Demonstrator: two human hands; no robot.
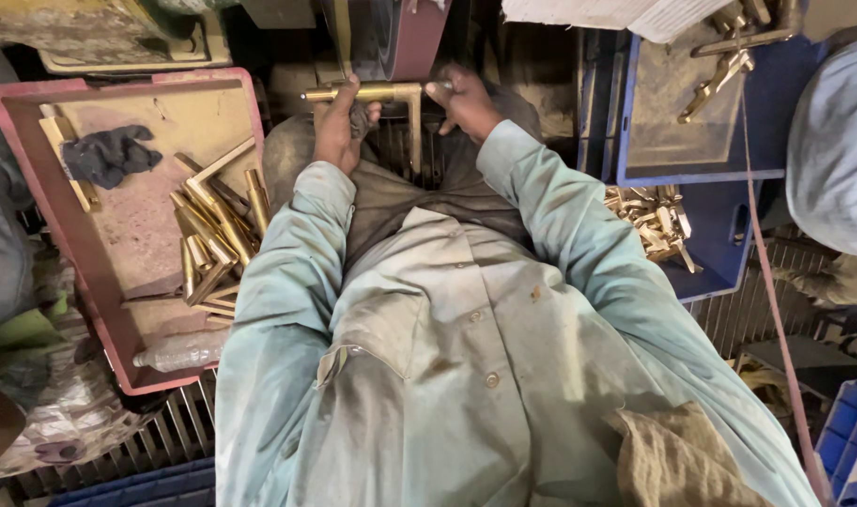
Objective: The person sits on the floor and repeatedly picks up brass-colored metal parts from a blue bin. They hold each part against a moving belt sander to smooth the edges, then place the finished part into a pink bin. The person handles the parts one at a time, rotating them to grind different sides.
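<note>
both hands are clamping a shiny, l-shaped brass fitting [377, 92] in front of the chest against a dark belt [395, 38], the left hand [337, 122] gripping its long horizontal bar and the right hand [466, 101] closing around the end above its downward leg.

Metal workshop, grimy red tray [20, 178] of brass parts [212, 235], blue crates [729, 253] of fittings, sanding belt [405, 38], floor grating [165, 432]
</note>
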